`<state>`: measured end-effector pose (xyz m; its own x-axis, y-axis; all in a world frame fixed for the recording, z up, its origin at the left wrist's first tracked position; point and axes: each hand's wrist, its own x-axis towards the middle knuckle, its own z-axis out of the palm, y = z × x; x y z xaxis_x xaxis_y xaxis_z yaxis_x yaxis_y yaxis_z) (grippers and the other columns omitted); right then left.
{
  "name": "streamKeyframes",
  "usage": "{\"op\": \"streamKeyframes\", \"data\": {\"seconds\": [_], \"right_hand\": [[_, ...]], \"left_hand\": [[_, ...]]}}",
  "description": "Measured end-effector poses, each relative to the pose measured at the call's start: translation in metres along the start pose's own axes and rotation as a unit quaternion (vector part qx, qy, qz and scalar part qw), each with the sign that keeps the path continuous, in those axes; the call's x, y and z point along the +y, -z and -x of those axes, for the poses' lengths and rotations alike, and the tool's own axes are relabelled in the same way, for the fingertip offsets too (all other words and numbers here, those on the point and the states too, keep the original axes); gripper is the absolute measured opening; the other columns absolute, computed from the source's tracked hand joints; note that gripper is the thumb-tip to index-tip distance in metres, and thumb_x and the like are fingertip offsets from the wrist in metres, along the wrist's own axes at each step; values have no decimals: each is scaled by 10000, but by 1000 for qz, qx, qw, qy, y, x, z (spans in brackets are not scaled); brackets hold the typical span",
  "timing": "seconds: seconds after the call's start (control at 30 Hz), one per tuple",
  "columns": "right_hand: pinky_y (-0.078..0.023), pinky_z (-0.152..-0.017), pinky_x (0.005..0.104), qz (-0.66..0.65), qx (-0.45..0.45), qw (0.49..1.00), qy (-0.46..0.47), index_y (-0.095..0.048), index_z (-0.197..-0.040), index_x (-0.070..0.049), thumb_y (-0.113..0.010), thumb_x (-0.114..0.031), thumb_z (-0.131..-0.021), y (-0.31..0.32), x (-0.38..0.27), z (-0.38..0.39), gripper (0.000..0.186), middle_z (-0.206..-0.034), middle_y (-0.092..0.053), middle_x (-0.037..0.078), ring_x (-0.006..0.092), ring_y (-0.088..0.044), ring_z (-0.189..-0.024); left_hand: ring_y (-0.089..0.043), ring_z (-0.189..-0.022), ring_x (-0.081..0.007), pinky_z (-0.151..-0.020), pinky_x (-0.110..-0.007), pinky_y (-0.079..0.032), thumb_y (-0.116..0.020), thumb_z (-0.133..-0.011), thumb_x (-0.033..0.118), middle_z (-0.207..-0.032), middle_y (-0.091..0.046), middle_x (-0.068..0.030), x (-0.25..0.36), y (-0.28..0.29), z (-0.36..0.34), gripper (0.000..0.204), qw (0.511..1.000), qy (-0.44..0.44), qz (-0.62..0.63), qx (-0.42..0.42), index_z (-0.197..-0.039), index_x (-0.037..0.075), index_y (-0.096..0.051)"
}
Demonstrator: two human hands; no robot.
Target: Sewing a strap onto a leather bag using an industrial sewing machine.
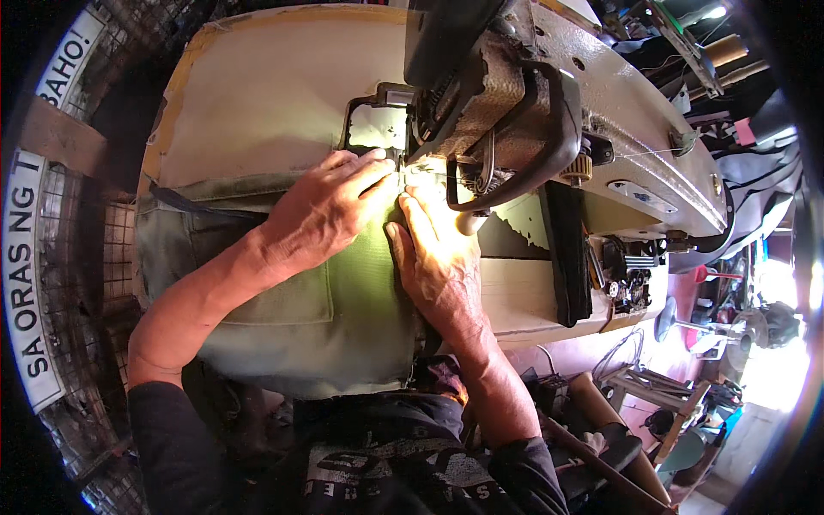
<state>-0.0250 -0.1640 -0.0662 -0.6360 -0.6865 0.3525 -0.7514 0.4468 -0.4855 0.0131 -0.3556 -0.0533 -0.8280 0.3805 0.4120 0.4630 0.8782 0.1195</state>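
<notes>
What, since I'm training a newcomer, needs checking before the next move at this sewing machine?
1. Left hand on the green fabric: ok.
2. Right hand at the fabric's right edge: ok.
3. Fingertips well clear of the sewing machine's stitching area: not ok, I'd judge; both hands' look close.
4. Stitching area lit: ok, brightly.
5. Presser foot lowered: cannot tell; glare and fingers obscure it.
6. Dark strip apart from the fabric: ok.

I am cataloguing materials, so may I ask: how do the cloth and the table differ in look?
The cloth is green; the table is pale, with a brownish far edge. The cloth shows seams; the table's visible top shows none. The cloth lies on top, with the table underneath. Both have brightly lit parts.
</notes>
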Motion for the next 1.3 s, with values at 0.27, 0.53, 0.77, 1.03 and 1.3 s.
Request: {"op": "streamKeyframes", "data": {"seconds": [0.27, 0.53, 0.77, 1.03, 1.3], "right_hand": [[-444, -962, 454, 3, -4, 1000, -17, -615, -1168, 27, -711, -106, -859, 1, -1, -3, 349, -1199, -637, 197, 364, -596, -1109], [-445, -733, 477, 13, 52, 998, 39, -601, -1056, 15, -597, -68, -829, -2, 9, 13, 242, -877, -598, 183, 367, -566, -796], [-418, -824, 446, -24, 90, 995, 40, -616, -992, -47, -614, -197, -863, 15, 5, 32, 198, -991, -604, 130, 302, -555, -937], [-378, -1040, 356, -193, 611, 645, -417, -393, -1472, -60, -529, -374, -1021, 111, 162, 241, 566, -1389, -497, 121, 236, -500, -1218], [-332, -1102, 450, -448, 524, 624, -368, -305, -1554, -142, -400, -642, -999, 103, 234, 260, 753, -1553, -405, 48, 251, -405, -1380]], "left_hand": [[-592, -1145, -290, -949, -397, -485, -593, -794, 57, -1135, -616, -139, -2, 3, 1, 338, 1000, -1, 6, -13, -1120, -28, -618], [-593, -1052, -325, -929, -440, -494, -648, -785, 71, -1153, -610, -147, 5, 1, 4, 367, 1000, -22, -12, -9, -1150, 31, -667], [-604, -1058, -317, -938, -442, -473, -678, -794, 62, -1128, -639, -132, 9, 4, -8, 327, 999, -44, -8, -11, -1119, 31, -690], [-604, -1017, -359, -908, -450, -482, -653, -805, 34, -1126, -635, -139, 13, 1, -6, 330, 1000, 9, 27, -5, -1129, 67, -704], [-641, -1065, -287, -894, -435, -505, -704, -794, 159, -1111, -669, -106, 14, 10, -1, 255, 999, -28, 5, 26, -1039, 89, -722]]}}
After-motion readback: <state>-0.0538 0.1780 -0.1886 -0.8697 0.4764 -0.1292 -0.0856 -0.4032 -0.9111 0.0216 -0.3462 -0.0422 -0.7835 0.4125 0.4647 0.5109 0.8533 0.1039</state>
